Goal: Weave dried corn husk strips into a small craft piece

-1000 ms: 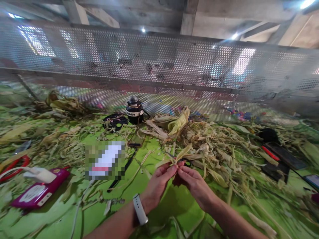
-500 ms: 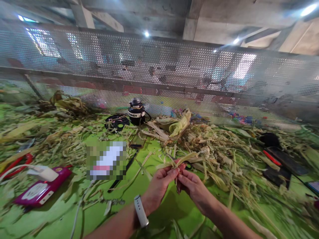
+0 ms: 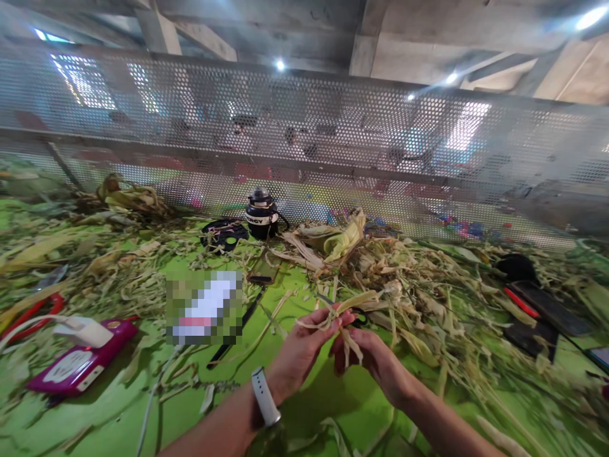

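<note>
My left hand point(image 3: 304, 346), with a white watch on its wrist, pinches the end of a dry corn husk strip point(image 3: 353, 301) just above the green table. My right hand point(image 3: 368, 355) is closed on a paler shred of the same husk and sits right beside the left, fingertips almost touching. Black-handled scissors point(image 3: 358, 315) lie partly hidden behind my fingers. A heap of loose husks point(image 3: 409, 279) spreads behind and to the right of both hands.
A black jar point(image 3: 261, 214) and a black disc point(image 3: 223, 232) stand near the perforated metal screen point(image 3: 304, 139). A magenta power bank point(image 3: 78, 363) with a white charger lies at left, red-handled tool point(image 3: 28, 314) beyond. Dark phones and a red pen point(image 3: 518, 301) lie at right.
My hands have shifted slightly toward me and apart, the right hand peeling a shred down from the husk strip. The view has tilted a little.
</note>
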### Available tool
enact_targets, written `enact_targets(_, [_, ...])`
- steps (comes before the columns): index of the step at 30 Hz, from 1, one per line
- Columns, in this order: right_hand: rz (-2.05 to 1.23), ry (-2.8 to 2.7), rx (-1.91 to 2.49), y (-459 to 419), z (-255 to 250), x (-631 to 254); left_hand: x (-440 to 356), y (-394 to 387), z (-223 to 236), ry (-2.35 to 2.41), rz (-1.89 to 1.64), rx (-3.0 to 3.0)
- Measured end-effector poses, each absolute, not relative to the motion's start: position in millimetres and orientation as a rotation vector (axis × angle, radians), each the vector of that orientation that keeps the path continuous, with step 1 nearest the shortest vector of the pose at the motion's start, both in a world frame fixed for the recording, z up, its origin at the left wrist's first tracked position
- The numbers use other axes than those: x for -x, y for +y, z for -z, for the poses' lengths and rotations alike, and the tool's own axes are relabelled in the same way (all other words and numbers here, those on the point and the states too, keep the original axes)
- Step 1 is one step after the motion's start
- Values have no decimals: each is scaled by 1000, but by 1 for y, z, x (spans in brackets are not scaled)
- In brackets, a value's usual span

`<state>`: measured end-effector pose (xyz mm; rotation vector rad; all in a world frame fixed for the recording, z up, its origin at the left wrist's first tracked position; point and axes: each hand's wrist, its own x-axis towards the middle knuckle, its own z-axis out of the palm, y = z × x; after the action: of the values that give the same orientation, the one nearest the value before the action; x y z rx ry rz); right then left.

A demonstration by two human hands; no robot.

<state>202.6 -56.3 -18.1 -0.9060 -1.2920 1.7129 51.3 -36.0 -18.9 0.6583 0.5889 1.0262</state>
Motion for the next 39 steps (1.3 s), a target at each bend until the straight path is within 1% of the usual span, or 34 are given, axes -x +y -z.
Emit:
enact_targets(5, [-1657,-1276,930,-56,23,-196,-52,-37,18,625,-1025,-725])
enact_targets(12, [-1613,-1466,966,-52,28,-195,-52,-35,17,650,-1075,-645])
enact_targets(14, [-1555,-1417,1039,-49,29,-201,-48,-34,17,676,-1075,-710])
enact_targets(16, [-1463,-1256,1114,-45,30,-207,-43,-32,15,740,-1090,-772])
enact_targets(19, [-1445,-1067,1092,-41,28,-212,-40,-33,12,836,-1003,-831])
enact_targets(22, [-1506,-1163,964,-44,24,-210,-41,-35,11,824,-884,-928])
enact_targets(24, [-1418,-1286,982,-46,21,-209,-43,-35,14,768,-878,-1008])
enact_targets(26, [-1265,-1378,1074,-46,20,-208,-45,-34,18,726,-863,-1100])
enact_targets(30, [-1063,-1386,1157,-46,21,-209,-45,-31,26,751,-772,-1245])
enact_targets(33, [-1021,-1328,1158,-45,22,-209,-43,-31,24,782,-706,-1306])
enact_targets(37, [-1091,-1308,1219,-40,24,-211,-40,-31,17,783,-645,-1351])
enact_targets(39, [-996,-1327,1288,-38,22,-216,-40,-32,17,806,-640,-1319])
